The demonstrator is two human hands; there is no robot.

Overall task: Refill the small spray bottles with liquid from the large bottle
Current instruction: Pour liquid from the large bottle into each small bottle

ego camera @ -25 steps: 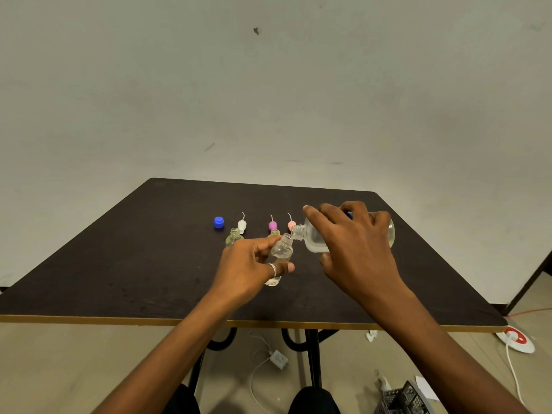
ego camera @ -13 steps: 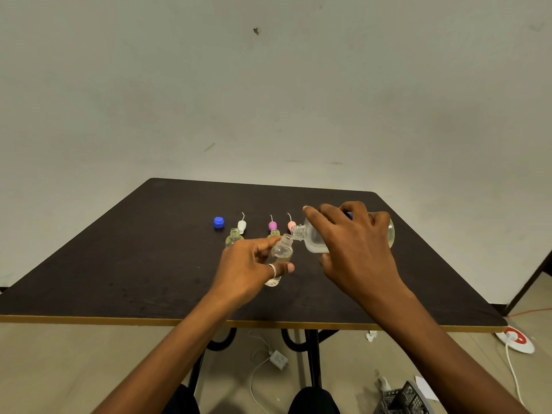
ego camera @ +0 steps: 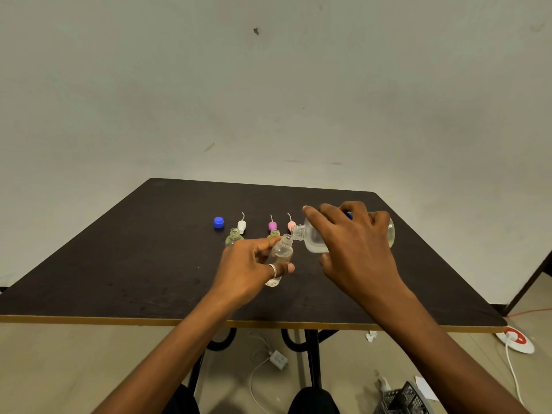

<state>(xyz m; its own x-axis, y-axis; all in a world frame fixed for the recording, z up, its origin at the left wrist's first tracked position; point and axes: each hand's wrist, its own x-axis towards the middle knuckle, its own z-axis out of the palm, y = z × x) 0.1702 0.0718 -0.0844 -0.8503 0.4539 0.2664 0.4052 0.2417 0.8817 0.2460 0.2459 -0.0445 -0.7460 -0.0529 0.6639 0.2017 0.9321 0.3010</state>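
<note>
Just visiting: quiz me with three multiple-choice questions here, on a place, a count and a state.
1. The blue cap lies: A) left of the white spray top; B) on the floor; C) inside a bottle.
2. Spray tops on the table: A) one; B) three; C) six.
3. The large bottle is: A) upright; B) capped; C) tipped toward the small bottle in the left hand.
Answers: A, it ends the row at left; B, white, purple, pink; C, the right hand tilts its neck to that bottle's mouth.

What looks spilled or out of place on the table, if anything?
Nothing stands out. No spill shows on the table; the large bottle is tilted deliberately, its neck at the mouth of the held small bottle.
</note>
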